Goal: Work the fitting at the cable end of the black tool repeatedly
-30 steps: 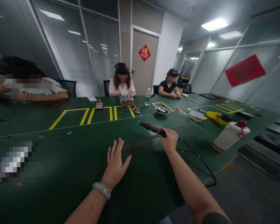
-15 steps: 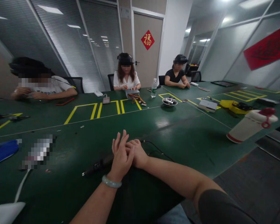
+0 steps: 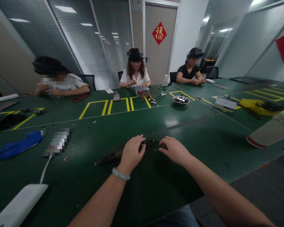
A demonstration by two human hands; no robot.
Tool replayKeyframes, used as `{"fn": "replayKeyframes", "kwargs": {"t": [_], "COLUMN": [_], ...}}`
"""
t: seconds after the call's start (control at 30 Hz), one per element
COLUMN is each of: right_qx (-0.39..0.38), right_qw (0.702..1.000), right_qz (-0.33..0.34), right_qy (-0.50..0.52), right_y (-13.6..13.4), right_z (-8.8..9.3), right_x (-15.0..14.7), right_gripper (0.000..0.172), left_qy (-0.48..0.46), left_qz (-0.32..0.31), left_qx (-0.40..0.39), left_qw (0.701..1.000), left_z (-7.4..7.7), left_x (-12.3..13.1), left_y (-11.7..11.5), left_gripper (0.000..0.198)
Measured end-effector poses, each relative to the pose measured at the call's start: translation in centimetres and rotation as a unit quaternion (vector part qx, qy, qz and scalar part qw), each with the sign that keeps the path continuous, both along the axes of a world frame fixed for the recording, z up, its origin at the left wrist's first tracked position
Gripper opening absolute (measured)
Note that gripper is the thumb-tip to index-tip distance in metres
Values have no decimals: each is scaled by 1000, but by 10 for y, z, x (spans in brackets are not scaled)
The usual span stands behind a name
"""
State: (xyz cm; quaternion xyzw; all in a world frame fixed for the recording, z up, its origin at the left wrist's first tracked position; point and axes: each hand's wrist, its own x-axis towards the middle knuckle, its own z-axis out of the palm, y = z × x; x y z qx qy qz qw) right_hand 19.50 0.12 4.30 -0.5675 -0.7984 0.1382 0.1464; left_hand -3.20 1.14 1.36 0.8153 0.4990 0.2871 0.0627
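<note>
A slim black electric screwdriver (image 3: 109,158) lies on the green table, its metal tip pointing left. My left hand (image 3: 132,153), with a pale bangle at the wrist, curls over the tool's rear end, thumb and fingers around it; the palm side is hidden. From there a thin black cord (image 3: 152,142) runs toward my right hand (image 3: 176,150). The fingers of that hand are bent and pinched at the cord's right part. How firmly they grip is hard to see.
At left lie a blue glove (image 3: 21,145), a phone (image 3: 59,142) and a white power strip (image 3: 21,201). A metal bowl (image 3: 181,101), a water bottle (image 3: 164,85) and a white box (image 3: 224,104) stand farther off. A tumbler (image 3: 272,129) is at right. Several people sit across.
My hands, together before, have come apart: the right has moved right along the cord, and the left now bends over the screwdriver's end. The view has turned slightly left.
</note>
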Motion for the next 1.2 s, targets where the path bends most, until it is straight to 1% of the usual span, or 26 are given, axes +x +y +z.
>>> {"fn": "replayKeyframes", "kwargs": {"t": [0.07,0.13,0.2,0.27,0.37,0.47,0.53,0.6,0.63,0.7,0.83,0.9,0.97,1.03,1.2], "right_qx": [14,55,88,103,121,131,108,74,59,34,-49,-69,-55,-27,28], "right_qw": [999,996,994,994,991,986,983,981,982,986,987,986,989,994,997], "right_qz": [-18,-23,-17,-16,-52,-94,-129,-156,-156,-131,-47,-15,-2,-7,-19], "right_qy": [-45,-65,-64,-45,0,46,71,87,91,101,148,154,134,105,64], "right_y": [-10,-17,-19,-13,9,41,59,69,70,65,40,30,25,24,23], "right_z": [-12,-27,-40,-47,-47,-41,-36,-33,-32,-33,-38,-40,-41,-42,-41], "right_x": [1,-5,-9,-7,7,19,21,17,14,6,-1,-3,-5,-8,-12], "right_gripper": [20,17,17,21,23,24,22,21,19,18,22,25,25,23,8], "left_qy": [40,72,97,105,103,111,123,135,138,136,125,125,131,138,132], "left_qz": [-1,6,18,20,-2,-30,-36,-21,-10,7,0,-1,-2,-7,-10], "left_qx": [-9,-22,-37,-48,-72,-101,-110,-111,-108,-96,-65,-47,-32,-22,-29], "left_qw": [999,997,994,993,992,988,986,984,985,986,990,991,991,990,991], "left_z": [-1,-3,-3,-1,6,14,17,17,15,11,3,0,-2,-4,-9], "left_x": [8,15,19,19,14,8,8,10,12,15,17,17,18,20,22], "left_y": [1,2,4,5,5,3,0,-3,-5,-9,-11,-9,-5,-2,1], "left_gripper": [29,27,26,25,25,26,24,21,19,18,19,19,15,11,8]}}
